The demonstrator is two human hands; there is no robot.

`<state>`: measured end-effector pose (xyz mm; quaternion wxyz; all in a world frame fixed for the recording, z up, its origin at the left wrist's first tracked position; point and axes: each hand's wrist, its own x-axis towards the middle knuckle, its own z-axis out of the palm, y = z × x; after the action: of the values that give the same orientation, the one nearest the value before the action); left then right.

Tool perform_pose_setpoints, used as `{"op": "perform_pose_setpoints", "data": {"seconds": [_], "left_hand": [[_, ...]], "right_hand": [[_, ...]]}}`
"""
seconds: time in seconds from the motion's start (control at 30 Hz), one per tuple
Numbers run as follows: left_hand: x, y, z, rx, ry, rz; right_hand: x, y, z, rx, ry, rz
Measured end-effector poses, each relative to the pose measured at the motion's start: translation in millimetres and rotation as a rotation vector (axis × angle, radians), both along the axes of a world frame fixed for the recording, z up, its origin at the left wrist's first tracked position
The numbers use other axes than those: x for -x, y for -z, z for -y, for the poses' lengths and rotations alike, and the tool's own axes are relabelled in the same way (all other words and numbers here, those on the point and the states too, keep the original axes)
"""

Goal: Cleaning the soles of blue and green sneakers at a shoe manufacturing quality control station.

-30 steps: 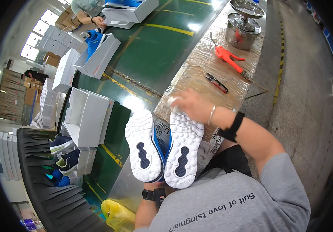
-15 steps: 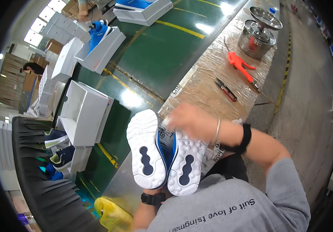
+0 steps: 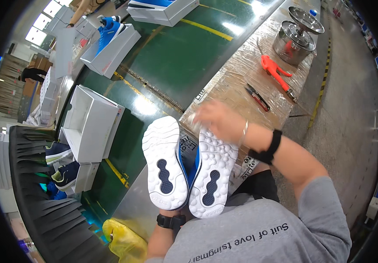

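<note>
A pair of blue sneakers stands sole-out before me, with the left sneaker [image 3: 168, 140] and the right sneaker [image 3: 213, 184] side by side. Their white soles carry dark heel inserts. From below, my left forearm with its black wristband [image 3: 171, 221] reaches behind them; that hand is hidden but props up the pair. My right hand [image 3: 217, 120] is smeared by motion over the right sneaker's toe. Its fingers are pinched together, with a small whitish bit [image 3: 192, 119] at their tips that I cannot make out.
Wrapped bench holds thread snips [image 3: 257, 97], a red air gun [image 3: 276, 74] and a steel pot [image 3: 292, 44]. On the green conveyor [image 3: 171, 52] are an open white box [image 3: 94, 127] and a box with a blue shoe [image 3: 110, 52]. A yellow bag [image 3: 125, 241] sits lower left.
My right hand has shifted slightly up, near the right sneaker's toe. Across the conveyor, a white box lid has been lifted beside another person's arm. The sneakers stay nearly in place.
</note>
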<state>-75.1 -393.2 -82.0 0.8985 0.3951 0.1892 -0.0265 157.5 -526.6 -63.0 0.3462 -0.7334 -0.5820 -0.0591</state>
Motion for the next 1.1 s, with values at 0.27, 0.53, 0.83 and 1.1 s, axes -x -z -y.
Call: {"op": "perform_pose_setpoints", "data": {"seconds": [0.27,0.53,0.83,1.1], "left_hand": [[8.4,-0.2,0.0,-0.128,0.045,0.02],[4.9,4.7,5.1,-0.254,0.173,0.061],[-40.6,-0.8,20.8,-0.42,0.159,0.007],[-9.0,9.2,6.1,0.691,0.013,0.105]], "right_hand": [[59.9,-26.4,20.3,-0.098,-0.232,-0.206],[13.5,13.9,28.4,-0.032,0.161,-0.169],[39.7,15.1,81.4,-0.128,0.307,-0.141],[113.7,-34.2,94.9,-0.1,-0.18,-0.31]]}}
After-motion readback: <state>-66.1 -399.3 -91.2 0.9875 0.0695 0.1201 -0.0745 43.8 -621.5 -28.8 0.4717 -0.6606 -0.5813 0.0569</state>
